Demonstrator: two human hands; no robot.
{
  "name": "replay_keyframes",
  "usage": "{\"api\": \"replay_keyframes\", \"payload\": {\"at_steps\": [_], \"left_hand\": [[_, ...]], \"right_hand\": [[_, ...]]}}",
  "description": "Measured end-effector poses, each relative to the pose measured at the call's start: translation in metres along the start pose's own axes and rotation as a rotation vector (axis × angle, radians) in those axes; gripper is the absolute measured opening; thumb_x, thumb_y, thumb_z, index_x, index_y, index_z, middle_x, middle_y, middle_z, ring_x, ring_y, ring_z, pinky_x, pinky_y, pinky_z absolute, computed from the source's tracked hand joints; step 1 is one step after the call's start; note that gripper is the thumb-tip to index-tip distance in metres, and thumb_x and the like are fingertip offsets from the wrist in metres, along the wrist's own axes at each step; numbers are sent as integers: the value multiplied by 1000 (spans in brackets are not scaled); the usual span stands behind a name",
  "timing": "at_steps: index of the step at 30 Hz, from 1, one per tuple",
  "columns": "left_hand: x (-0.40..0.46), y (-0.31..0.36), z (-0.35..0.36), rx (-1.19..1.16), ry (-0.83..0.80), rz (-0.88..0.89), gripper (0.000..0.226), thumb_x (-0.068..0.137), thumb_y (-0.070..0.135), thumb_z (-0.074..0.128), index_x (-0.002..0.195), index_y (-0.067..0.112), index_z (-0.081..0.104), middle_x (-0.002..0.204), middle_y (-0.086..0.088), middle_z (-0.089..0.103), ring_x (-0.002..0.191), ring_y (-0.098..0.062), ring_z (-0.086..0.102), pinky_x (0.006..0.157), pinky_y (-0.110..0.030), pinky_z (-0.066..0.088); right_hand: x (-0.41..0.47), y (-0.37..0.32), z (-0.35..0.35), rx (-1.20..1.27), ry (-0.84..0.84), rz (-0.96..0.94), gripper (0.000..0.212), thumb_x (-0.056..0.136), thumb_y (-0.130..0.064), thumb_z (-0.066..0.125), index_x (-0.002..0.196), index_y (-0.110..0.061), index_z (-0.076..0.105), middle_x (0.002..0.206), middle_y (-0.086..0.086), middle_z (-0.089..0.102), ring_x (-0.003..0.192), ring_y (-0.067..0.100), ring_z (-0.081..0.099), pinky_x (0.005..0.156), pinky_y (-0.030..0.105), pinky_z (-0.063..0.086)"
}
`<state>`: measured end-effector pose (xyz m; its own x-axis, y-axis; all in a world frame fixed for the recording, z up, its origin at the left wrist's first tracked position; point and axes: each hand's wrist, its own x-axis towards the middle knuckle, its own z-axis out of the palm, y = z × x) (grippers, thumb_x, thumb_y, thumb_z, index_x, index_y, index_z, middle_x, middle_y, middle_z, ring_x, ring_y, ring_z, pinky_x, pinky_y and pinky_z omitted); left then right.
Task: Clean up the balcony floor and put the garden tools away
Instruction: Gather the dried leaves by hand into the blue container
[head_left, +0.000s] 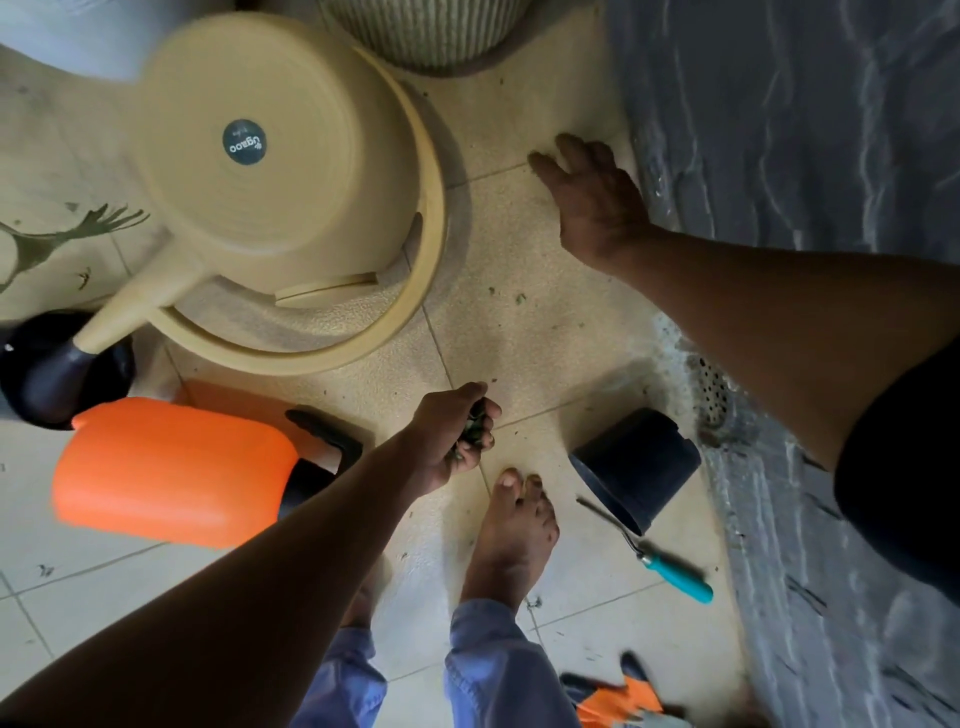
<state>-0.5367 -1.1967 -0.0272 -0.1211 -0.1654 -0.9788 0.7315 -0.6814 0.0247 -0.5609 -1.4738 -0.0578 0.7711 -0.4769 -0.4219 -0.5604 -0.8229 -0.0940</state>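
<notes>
My left hand (453, 431) is curled around a clump of dark green plant scraps (475, 434) just above the tiled floor (545, 332). My right hand (587, 197) reaches forward with fingers spread flat on the floor near the grey wall. Small bits of leaf debris (519, 298) lie scattered on the tiles between my hands. A garden hand tool with a teal handle (675, 571) lies on the floor at the right, beside a tipped black pot (636, 467).
A beige watering can (270, 171) lies on its side at upper left. An orange jug (171, 467) and a black pot (47, 369) sit at left. My bare foot (511, 540) stands centre. A floor drain (714, 389) is by the grey wall (805, 130). Orange-and-black gloves (618, 696) lie at bottom.
</notes>
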Motion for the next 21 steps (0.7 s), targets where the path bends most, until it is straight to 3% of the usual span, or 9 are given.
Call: {"api": "replay_keyframes", "payload": {"at_steps": [5,11,15,18,21], "left_hand": [[-5,-6,-1,-14,-2,0,35,105,34,52,81,11,62,66,-1,51,54,-11,48,36,-15,27],[-9,-17,2,-12,6,-17,34,105,32,52,81,10,61,66,-3,51,54,-12,48,35,-16,27],[-11,-23,1,9,6,-27,34,105,31,52,80,11,61,64,-2,52,53,-12,48,35,-16,27],[-11,-25,-1,23,5,-31,34,105,32,52,79,12,62,64,-2,53,52,-12,49,35,-16,27],[-11,-24,-3,25,13,-33,35,105,32,53,79,11,63,65,-2,54,53,-12,49,35,-16,28]], "right_hand": [[-45,1,14,-56,8,36,61,81,7,62,140,-3,50,141,17,44,125,37,46,86,46,58],[-95,-9,47,0,-13,-21,40,81,9,62,118,-7,60,119,14,50,111,31,51,66,34,56],[-102,-26,61,124,46,30,27,84,6,67,109,-6,64,109,15,56,100,32,57,70,42,60],[-97,-39,59,268,80,64,30,86,3,65,114,-6,63,110,18,57,101,35,58,79,44,58],[-91,-53,53,330,70,64,46,87,-7,69,131,-11,56,120,17,53,110,32,54,79,39,56]]}}
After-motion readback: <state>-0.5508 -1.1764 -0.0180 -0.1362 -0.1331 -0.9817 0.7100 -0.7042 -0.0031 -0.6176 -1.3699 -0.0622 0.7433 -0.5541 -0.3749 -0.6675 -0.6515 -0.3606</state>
